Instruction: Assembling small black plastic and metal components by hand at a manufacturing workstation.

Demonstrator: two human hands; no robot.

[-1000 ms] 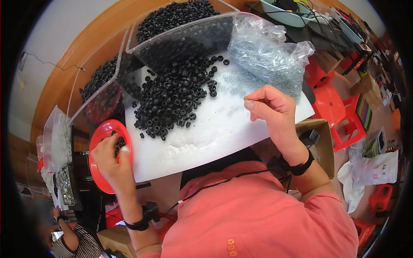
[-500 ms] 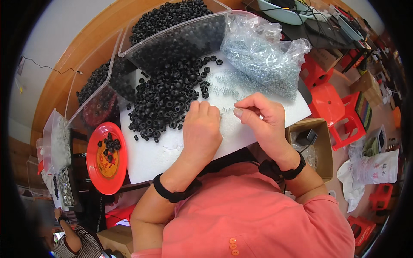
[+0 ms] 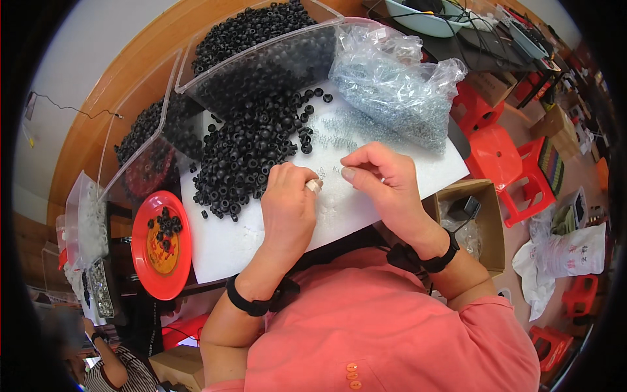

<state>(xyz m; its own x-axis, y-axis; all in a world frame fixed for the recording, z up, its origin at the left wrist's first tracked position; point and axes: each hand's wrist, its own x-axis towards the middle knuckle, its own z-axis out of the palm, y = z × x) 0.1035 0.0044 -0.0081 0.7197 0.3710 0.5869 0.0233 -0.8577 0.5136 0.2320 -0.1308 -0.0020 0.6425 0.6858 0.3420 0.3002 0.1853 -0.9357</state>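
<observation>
My left hand point(image 3: 289, 208) is curled closed over the white board point(image 3: 219, 258), beside the heap of small black ring-shaped parts point(image 3: 245, 150). A whitish wrap shows on one of its digits, and whatever the fingers hold is hidden. Facing it, my right hand point(image 3: 390, 189) pinches thumb and forefinger together, the other fingers bent; anything between the tips is too small to name. The two hands are a little apart. Beyond them, small silvery pieces like springs point(image 3: 339, 134) lie scattered, next to a clear plastic bag point(image 3: 395, 85) full of the same.
Clear bins of black parts stand behind point(image 3: 261, 55) and to the left point(image 3: 153, 130). A red plate point(image 3: 145, 277) with some black parts sits left of the board. A cardboard box point(image 3: 493, 222) and red stools point(image 3: 493, 153) are at right. Another person point(image 3: 111, 366) is at lower left.
Both hands have shifted slightly left. My left hand has turned so its thumb side shows. The right keeps its pinch.
</observation>
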